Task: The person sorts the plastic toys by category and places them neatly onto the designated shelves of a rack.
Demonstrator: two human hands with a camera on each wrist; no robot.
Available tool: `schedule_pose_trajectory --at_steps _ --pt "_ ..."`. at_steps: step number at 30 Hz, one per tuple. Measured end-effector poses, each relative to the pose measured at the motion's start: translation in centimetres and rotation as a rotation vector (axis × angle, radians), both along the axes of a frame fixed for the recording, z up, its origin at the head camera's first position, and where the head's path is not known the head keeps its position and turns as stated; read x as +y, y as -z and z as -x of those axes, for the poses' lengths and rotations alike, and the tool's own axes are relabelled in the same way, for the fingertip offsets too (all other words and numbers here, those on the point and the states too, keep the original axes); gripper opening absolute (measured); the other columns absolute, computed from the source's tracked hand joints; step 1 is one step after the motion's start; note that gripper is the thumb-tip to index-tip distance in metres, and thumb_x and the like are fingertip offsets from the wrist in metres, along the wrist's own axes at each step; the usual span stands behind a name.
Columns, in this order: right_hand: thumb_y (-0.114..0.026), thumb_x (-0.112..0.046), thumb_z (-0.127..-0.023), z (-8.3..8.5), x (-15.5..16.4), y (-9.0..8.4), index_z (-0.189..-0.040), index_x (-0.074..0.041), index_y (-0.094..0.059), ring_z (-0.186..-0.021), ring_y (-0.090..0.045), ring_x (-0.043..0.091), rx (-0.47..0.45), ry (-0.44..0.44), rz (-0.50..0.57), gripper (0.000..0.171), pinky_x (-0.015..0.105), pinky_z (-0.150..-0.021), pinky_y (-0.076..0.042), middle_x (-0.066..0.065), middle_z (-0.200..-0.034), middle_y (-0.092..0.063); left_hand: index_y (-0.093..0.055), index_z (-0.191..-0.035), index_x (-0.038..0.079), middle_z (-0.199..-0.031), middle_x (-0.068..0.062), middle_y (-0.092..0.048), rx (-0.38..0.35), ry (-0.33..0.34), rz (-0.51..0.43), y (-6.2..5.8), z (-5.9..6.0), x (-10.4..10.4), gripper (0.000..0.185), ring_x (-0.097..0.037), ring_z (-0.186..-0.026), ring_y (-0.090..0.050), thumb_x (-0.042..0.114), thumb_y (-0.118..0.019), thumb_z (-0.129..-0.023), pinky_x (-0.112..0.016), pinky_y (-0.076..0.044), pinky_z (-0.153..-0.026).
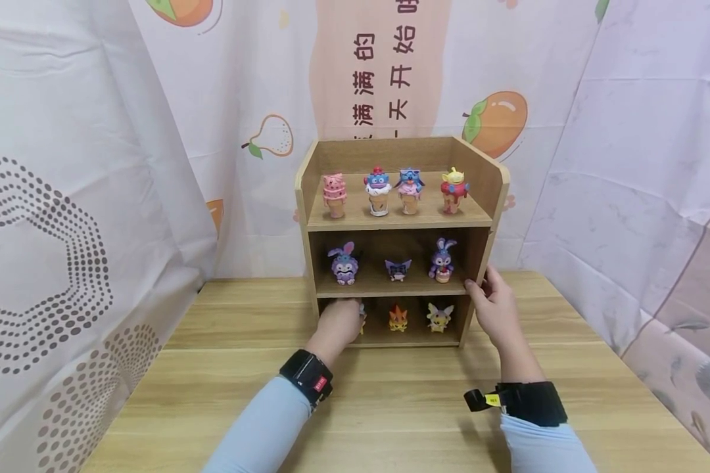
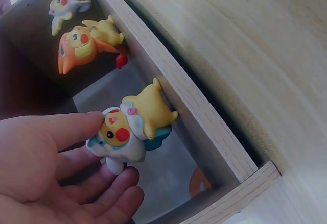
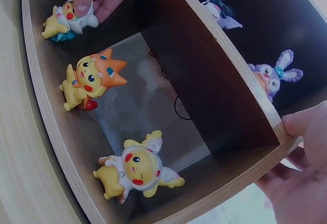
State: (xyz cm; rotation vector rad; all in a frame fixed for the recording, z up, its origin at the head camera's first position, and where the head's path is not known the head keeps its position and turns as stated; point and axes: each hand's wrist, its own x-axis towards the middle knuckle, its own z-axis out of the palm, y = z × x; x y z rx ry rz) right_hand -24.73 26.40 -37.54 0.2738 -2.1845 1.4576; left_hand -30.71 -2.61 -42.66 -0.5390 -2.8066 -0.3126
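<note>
A wooden display shelf (image 1: 398, 290) with three tiers stands on the table. In its bottom left part, my left hand (image 1: 342, 320) pinches a yellow figurine with a white and teal hood (image 2: 134, 119) by the head, thumb in front and fingers behind. The figurine's feet touch the bottom board in the left wrist view. My right hand (image 1: 496, 303) grips the right side panel of the shelf, its thumb on the front edge. Beside the held figurine stand an orange-hooded yellow figurine (image 3: 92, 78) and a white-hooded yellow figurine (image 3: 138, 169).
On the middle tier are two purple rabbit figurines, one at left (image 1: 345, 264) and one at right (image 1: 442, 261), with a small purple-and-black figurine (image 1: 398, 270) between. Several ice-cream-cone figurines (image 1: 378, 192) line the top tier. A printed curtain (image 1: 260, 79) hangs behind the table (image 1: 402, 407).
</note>
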Motion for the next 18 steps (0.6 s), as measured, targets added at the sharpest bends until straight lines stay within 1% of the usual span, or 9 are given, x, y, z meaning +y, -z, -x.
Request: schedule_pose_trajectory --at_steps 5,10,14,15,17,18 --pt "-0.053 -0.002 -0.103 0.1 -0.2 -0.1 -0.148 0.006 -0.044 -0.128 -0.053 0.045 0.014 0.006 0.003 0.047 0.01 -0.091 -0.046 0.033 -0.139 -0.053 -0.063 -0.078 0.012 -0.075 -0.006 -0.067 0.04 -0.007 -0.006 0.3 0.1 -0.1 0.019 -0.027 -0.072 -0.069 0.018 -0.07 -0.095 -0.04 -0.057 -0.058" --pt "-0.054 0.0 -0.103 0.6 0.0 0.4 -0.149 0.006 -0.043 -0.129 -0.052 0.046 0.03 -0.006 0.023 0.048 0.011 -0.091 -0.047 0.032 -0.14 -0.053 -0.065 -0.081 0.011 -0.079 -0.007 -0.069 0.045 -0.012 -0.019 0.4 0.2 -0.2 0.017 -0.028 -0.074 -0.07 0.019 -0.07 -0.095 -0.041 -0.057 -0.059" --pt "-0.056 -0.003 -0.103 2.0 0.8 1.8 -0.152 0.001 -0.042 -0.13 -0.051 0.047 0.044 -0.026 0.069 0.052 0.011 -0.091 -0.047 0.029 -0.143 -0.051 -0.066 -0.085 0.011 -0.081 -0.007 -0.07 0.02 -0.012 -0.035 0.6 0.1 -0.5 0.014 -0.028 -0.075 -0.07 0.02 -0.072 -0.094 -0.041 -0.057 -0.06" --pt "-0.056 -0.003 -0.103 2.1 0.8 1.9 -0.154 -0.001 -0.04 -0.131 -0.05 0.046 0.048 -0.031 0.08 0.054 0.012 -0.092 -0.048 0.029 -0.144 -0.051 -0.066 -0.085 0.011 -0.08 -0.008 -0.069 0.015 -0.013 -0.043 0.6 0.0 -0.5 0.014 -0.028 -0.075 -0.069 0.02 -0.072 -0.094 -0.041 -0.057 -0.06" --pt "-0.058 -0.006 -0.103 2.7 1.3 2.5 -0.157 -0.006 -0.037 -0.133 -0.048 0.044 0.06 -0.039 0.11 0.058 0.015 -0.095 -0.048 0.025 -0.148 -0.048 -0.067 -0.087 0.01 -0.08 -0.007 -0.069 -0.003 -0.012 -0.058 0.6 -0.1 -0.6 0.013 -0.027 -0.075 -0.069 0.02 -0.073 -0.093 -0.041 -0.057 -0.061" --pt "-0.059 -0.008 -0.103 2.7 1.3 2.4 -0.158 -0.008 -0.035 -0.134 -0.048 0.044 0.069 -0.039 0.117 0.061 0.017 -0.098 -0.048 0.024 -0.149 -0.047 -0.067 -0.088 0.01 -0.081 -0.007 -0.068 -0.01 -0.01 -0.066 0.6 -0.2 -0.6 0.013 -0.027 -0.075 -0.069 0.02 -0.074 -0.092 -0.04 -0.057 -0.062"
